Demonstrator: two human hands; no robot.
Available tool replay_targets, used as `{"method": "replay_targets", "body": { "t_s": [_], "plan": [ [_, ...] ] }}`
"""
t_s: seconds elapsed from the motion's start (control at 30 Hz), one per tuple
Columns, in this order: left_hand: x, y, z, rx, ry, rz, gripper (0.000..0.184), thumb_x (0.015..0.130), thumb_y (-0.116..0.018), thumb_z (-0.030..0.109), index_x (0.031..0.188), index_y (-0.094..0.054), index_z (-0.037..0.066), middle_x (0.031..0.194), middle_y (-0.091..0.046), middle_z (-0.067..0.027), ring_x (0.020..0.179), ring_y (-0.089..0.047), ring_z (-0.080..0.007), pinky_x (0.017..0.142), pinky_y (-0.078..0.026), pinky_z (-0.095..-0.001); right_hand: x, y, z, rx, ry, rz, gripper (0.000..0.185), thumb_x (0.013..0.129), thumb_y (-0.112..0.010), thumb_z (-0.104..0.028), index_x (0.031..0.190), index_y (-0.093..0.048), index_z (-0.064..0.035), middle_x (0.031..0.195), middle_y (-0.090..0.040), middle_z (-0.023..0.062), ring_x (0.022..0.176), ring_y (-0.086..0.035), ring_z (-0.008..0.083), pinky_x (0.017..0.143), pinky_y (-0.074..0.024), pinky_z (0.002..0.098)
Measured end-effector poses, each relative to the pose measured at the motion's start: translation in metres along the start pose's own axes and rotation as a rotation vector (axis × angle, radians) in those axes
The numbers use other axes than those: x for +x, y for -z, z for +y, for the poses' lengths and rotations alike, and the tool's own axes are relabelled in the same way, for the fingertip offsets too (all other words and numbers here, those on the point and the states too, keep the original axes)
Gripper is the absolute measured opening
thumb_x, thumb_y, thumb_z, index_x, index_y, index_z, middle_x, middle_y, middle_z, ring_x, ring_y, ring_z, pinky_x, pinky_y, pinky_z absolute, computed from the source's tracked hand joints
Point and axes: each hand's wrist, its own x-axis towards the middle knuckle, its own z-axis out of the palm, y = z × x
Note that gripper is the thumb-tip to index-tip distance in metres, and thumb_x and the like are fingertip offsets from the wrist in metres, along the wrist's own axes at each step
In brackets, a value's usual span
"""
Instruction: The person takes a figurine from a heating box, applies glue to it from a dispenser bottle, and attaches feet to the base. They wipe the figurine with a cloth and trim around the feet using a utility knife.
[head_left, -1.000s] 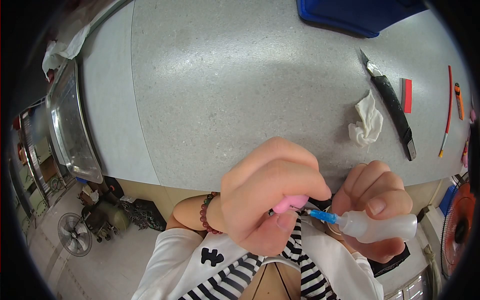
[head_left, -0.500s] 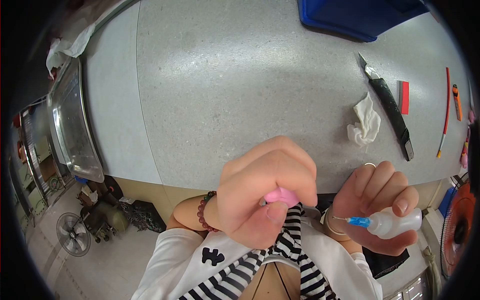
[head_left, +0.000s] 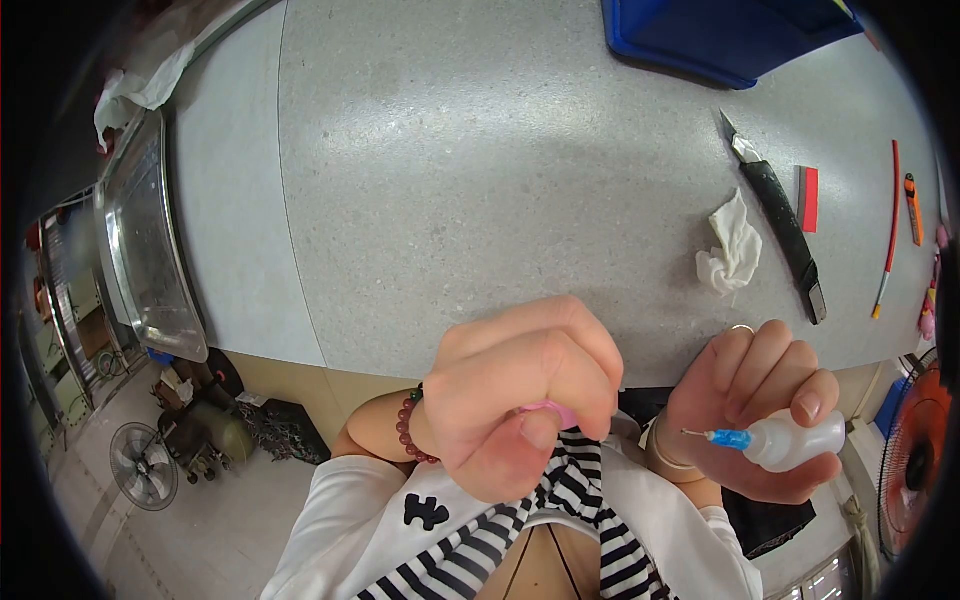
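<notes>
Left hand (head_left: 530,400), curled, pinching a mostly hidden pink piece (head_left: 555,408); right hand (head_left: 742,395), gripping a needle-tipped bottle (head_left: 795,443) apart from it; step seemingly handling the piece, next calling for steadiness; beyond, white cloth (head_left: 733,245) on table (head_left: 480,200).

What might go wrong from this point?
The bottle in the right hand has a bare needle pointing towards the left hand, so a slip might prick it. Squeezing the bottle too soon could drip any contents onto the striped cloth. The left hand largely covers the pink piece, so the needle could miss its spot.
</notes>
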Motion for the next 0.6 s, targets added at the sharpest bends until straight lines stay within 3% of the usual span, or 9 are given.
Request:
{"method": "replay_targets", "body": {
  "t_s": [0.13, 0.23, 0.3, 0.33, 0.37, 0.43, 0.53, 0.6],
  "plan": [
    [0.001, 0.001, 0.000, 0.001, -0.016, -0.011, 0.034, 0.087, -0.035, 0.019, 0.066, -0.053, -0.002, 0.067, -0.053, -0.0143, 0.049, -0.044, -0.0132, 0.041, -0.034, -0.0227, 0.000, 0.002, -0.001, 0.008, 0.000, -0.022, 0.039, 0.082, -0.047, -0.043, 0.094, -0.054, -0.0064, 0.064, -0.039, 0.0008, 0.061, -0.033, 0.0094, 0.051, -0.0248, 0.0216],
    [0.001, 0.003, -0.001, 0.008, -0.037, -0.036, 0.034, 0.087, -0.036, 0.019, 0.067, -0.053, -0.002, 0.067, -0.053, -0.0143, 0.049, -0.044, -0.0132, 0.041, -0.034, -0.0231, 0.005, 0.007, -0.003, -0.002, 0.084, -0.039, 0.045, 0.081, -0.049, -0.040, 0.107, -0.048, -0.0032, 0.070, -0.039, 0.0030, 0.066, -0.034, 0.0098, 0.053, -0.0255, 0.0228],
    [0.002, 0.003, -0.001, 0.017, -0.052, -0.035, 0.034, 0.087, -0.037, 0.020, 0.067, -0.053, -0.002, 0.067, -0.053, -0.0142, 0.049, -0.044, -0.0128, 0.041, -0.034, -0.0230, 0.015, 0.017, -0.016, -0.331, 0.201, 0.160, 0.053, 0.081, -0.049, -0.037, 0.118, -0.038, -0.0004, 0.083, -0.045, 0.0066, 0.077, -0.038, 0.0115, 0.060, -0.0302, 0.0232],
    [0.003, 0.003, -0.001, 0.048, -0.055, -0.039, 0.033, 0.086, -0.038, 0.020, 0.067, -0.054, -0.002, 0.068, -0.053, -0.0142, 0.048, -0.044, -0.0125, 0.041, -0.034, -0.0229, 0.029, 0.013, -0.021, -0.513, 0.296, 0.403, 0.049, 0.081, -0.051, -0.023, 0.120, -0.033, 0.0007, 0.093, -0.055, 0.0158, 0.079, -0.046, 0.0149, 0.062, -0.0364, 0.0204],
    [0.003, 0.003, -0.001, 0.017, -0.074, -0.039, 0.033, 0.086, -0.038, 0.020, 0.067, -0.054, -0.002, 0.068, -0.053, -0.0142, 0.048, -0.044, -0.0125, 0.041, -0.034, -0.0229, 0.040, 0.023, -0.029, -0.542, 0.314, 0.387, 0.049, 0.081, -0.051, -0.023, 0.120, -0.033, 0.0007, 0.093, -0.055, 0.0158, 0.079, -0.046, 0.0149, 0.062, -0.0364, 0.0204],
    [0.002, 0.005, -0.002, 0.031, -0.060, -0.062, 0.032, 0.085, -0.039, 0.020, 0.068, -0.054, -0.002, 0.068, -0.054, -0.0141, 0.048, -0.043, -0.0114, 0.041, -0.034, -0.0225, 0.062, 0.052, -0.052, -0.928, 0.153, 0.363, 0.048, 0.080, -0.054, -0.011, 0.121, -0.032, 0.0027, 0.101, -0.055, 0.0225, 0.082, -0.051, 0.0157, 0.072, -0.0406, 0.0233],
    [0.001, 0.005, -0.001, 0.034, -0.072, -0.068, 0.030, 0.084, -0.039, 0.020, 0.068, -0.054, -0.002, 0.068, -0.054, -0.0133, 0.048, -0.043, -0.0106, 0.041, -0.034, -0.0220, 0.077, 0.081, -0.065, -1.066, 0.019, 0.378, 0.051, 0.077, -0.057, -0.001, 0.121, -0.031, 0.0033, 0.103, -0.056, 0.0234, 0.083, -0.054, 0.0153, 0.078, -0.0412, 0.0266],
    [0.001, 0.006, -0.001, 0.031, -0.076, -0.061, 0.030, 0.084, -0.039, 0.020, 0.068, -0.053, -0.002, 0.068, -0.054, -0.0130, 0.048, -0.043, -0.0105, 0.041, -0.034, -0.0219, 0.079, 0.087, -0.066, -1.082, 0.013, 0.353, 0.054, 0.076, -0.059, -0.001, 0.121, -0.030, 0.0035, 0.105, -0.055, 0.0227, 0.084, -0.054, 0.0149, 0.078, -0.0412, 0.0258]
  ]
}}
